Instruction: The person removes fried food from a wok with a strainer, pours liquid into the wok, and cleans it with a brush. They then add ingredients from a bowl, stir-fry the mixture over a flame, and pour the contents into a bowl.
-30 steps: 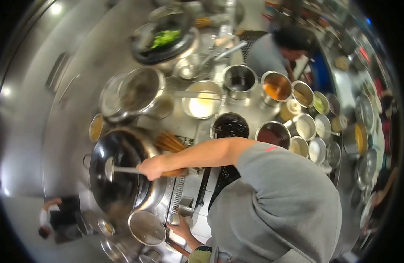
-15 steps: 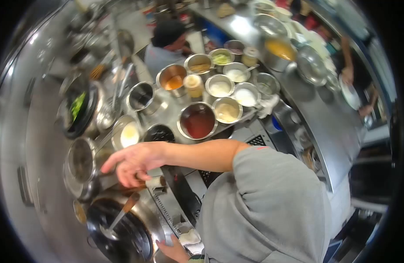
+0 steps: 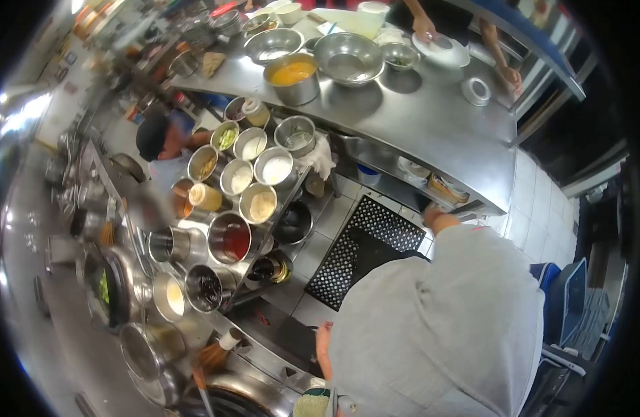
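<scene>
Beyond my grey-sleeved shoulder, my right hand (image 3: 436, 214) reaches low beside the shelf under the steel counter (image 3: 431, 132). It is small and its fingers are partly hidden. Close to my body, my left hand (image 3: 323, 339) hangs at the stove's front edge, seen side-on with its fingers mostly out of sight; I cannot tell what it holds. Below it lies a pale green cloth (image 3: 311, 403). A wok (image 3: 243, 389) with a wooden-handled ladle (image 3: 200, 382) stands at the bottom edge, left of that hand.
Steel pots of sauces stand left, among them a red sauce pot (image 3: 229, 238) and a squeeze bottle (image 3: 204, 197). A black perforated mat (image 3: 334, 267) covers floor tiles. A capped co-worker (image 3: 160, 139) stands beyond; another person's hand (image 3: 424, 29) is at a plate (image 3: 441, 50).
My right hand has swung from over the stove pots to the counter's low shelf. My left hand has come away from the wok's rim. The view has turned toward the counter.
</scene>
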The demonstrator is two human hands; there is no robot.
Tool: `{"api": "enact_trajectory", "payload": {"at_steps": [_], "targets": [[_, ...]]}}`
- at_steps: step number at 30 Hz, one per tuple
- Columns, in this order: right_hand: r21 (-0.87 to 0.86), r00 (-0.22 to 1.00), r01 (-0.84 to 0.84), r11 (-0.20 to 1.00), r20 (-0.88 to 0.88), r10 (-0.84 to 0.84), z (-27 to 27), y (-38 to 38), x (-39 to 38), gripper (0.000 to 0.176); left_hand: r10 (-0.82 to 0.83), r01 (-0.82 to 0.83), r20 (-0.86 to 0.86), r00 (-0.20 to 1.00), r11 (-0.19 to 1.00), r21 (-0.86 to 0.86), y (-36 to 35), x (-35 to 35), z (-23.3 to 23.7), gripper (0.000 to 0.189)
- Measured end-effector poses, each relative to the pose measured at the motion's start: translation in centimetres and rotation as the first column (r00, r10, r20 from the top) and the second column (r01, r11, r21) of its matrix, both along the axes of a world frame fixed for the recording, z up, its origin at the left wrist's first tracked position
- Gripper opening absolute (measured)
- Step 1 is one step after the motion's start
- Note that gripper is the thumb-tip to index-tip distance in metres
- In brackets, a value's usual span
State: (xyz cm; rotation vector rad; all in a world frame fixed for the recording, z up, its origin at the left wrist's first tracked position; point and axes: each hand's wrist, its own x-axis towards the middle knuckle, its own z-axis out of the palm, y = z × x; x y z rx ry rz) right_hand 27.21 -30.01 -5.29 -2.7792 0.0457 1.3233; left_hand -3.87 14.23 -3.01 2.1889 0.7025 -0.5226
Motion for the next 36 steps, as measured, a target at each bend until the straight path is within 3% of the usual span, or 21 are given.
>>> {"api": "enact_trajectory", "payload": {"at_steps": [2,4,6,8,9,11,12,13,15,18,20,22,23,24,25,26,27,28,30,33,36], "targets": [[0.186,0.996,0.041,0.982,-0.082,-0.026,5.5,-4.4,-1.3,0.026,-0.005,-0.010,-0.114,0.993,0.991,-0.135,-0.6,-1.4,-4.1,0.016],[-0.084,0.969,0.054,0.995,-0.237,-0.073,-1.8,-6.2,0.5,0.025,0.041,-0.093,-0.211,0.977,0.966,-0.240,-0.7,-2.7,-5.9,0.014],[0.013,0.956,0.258,0.966,-0.151,-0.253,-1.8,-6.6,1.3,0.025,0.103,-0.193,-0.287,0.952,0.933,-0.305,-0.8,-3.4,-6.6,0.013],[0.200,0.993,-0.098,0.975,-0.038,0.108,-2.0,-6.3,3.5,0.032,0.172,-0.285,-0.327,0.929,0.897,-0.338,-1.1,-2.8,-6.6,0.012],[0.281,0.955,-0.297,0.913,0.070,0.289,-1.5,-5.1,5.3,0.037,0.206,-0.326,-0.337,0.919,0.878,-0.350,-1.1,-2.1,-6.5,0.011],[0.497,0.950,-0.292,0.817,0.251,0.188,10.7,0.8,8.1,0.035,0.299,-0.412,-0.333,0.894,0.841,-0.350,-1.0,-0.1,-6.2,0.011],[0.663,0.947,-0.292,0.689,0.300,0.113,9.8,1.6,10.2,0.029,0.349,-0.449,-0.317,0.882,0.825,-0.343,-0.5,0.8,-5.8,0.010],[0.676,0.935,-0.311,0.668,0.343,0.088,12.1,2.9,11.9,0.028,0.395,-0.477,-0.288,0.872,0.817,-0.325,0.2,2.0,-6.0,0.010],[0.784,0.946,-0.265,0.561,0.323,-0.005,11.8,4.0,15.8,0.028,0.497,-0.540,-0.212,0.841,0.794,-0.279,3.2,4.3,-5.5,0.010],[0.874,0.964,0.102,0.475,0.030,-0.263,12.8,5.1,19.6,0.028,0.631,-0.622,-0.059,0.774,0.739,-0.261,7.3,9.3,-4.4,0.010],[0.870,0.943,0.171,0.463,-0.008,-0.333,14.3,5.6,20.6,0.028,0.602,-0.582,-0.027,0.798,0.758,-0.296,10.6,10.9,-5.0,0.008],[0.865,0.934,0.204,0.458,-0.033,-0.355,15.0,6.9,20.8,0.028,0.494,-0.498,-0.069,0.867,0.850,-0.173,14.6,10.8,-6.4,0.013],[0.869,0.924,0.205,0.450,-0.021,-0.381,15.2,7.0,21.0,0.028,0.355,-0.355,-0.002,0.935,0.935,0.022,17.5,9.6,-10.3,0.010],[0.845,0.940,0.232,0.482,-0.067,-0.334,15.7,7.5,20.4,0.029,0.216,-0.216,0.029,0.976,0.944,0.248,19.0,9.7,-11.0,0.011],[0.816,0.953,0.240,0.526,-0.094,-0.290,17.0,7.9,20.4,0.030,0.188,-0.161,-0.072,0.980,0.948,0.276,20.0,9.1,-11.3,0.013],[0.839,0.928,0.371,0.397,-0.322,-0.187,18.7,8.3,19.8,0.033,0.154,-0.098,-0.174,0.973,0.950,0.296,20.9,8.4,-12.0,0.015],[0.799,0.843,0.526,0.291,-0.535,-0.056,20.5,9.1,18.7,0.037,0.141,-0.065,-0.170,0.975,0.920,0.385,20.7,7.4,-11.6,0.018],[0.796,0.843,0.514,0.320,-0.537,-0.017,22.1,10.4,18.2,0.040,0.119,-0.026,-0.166,0.979,0.878,0.477,21.1,7.8,-11.4,0.021],[0.803,0.890,0.404,0.438,-0.456,0.016,24.2,13.5,17.6,0.043,-0.032,0.171,-0.330,0.943,0.898,0.404,22.3,8.3,-11.6,0.024],[0.755,0.980,0.130,0.643,-0.196,0.032,23.0,16.9,16.6,0.048,0.087,0.037,-0.403,0.911,0.956,0.290,23.1,8.8,-12.9,0.025],[0.653,0.997,0.039,0.756,-0.079,0.017,20.3,16.5,16.0,0.050,0.244,-0.232,-0.404,0.881,0.969,0.079,22.5,9.8,-14.6,0.021]]}}
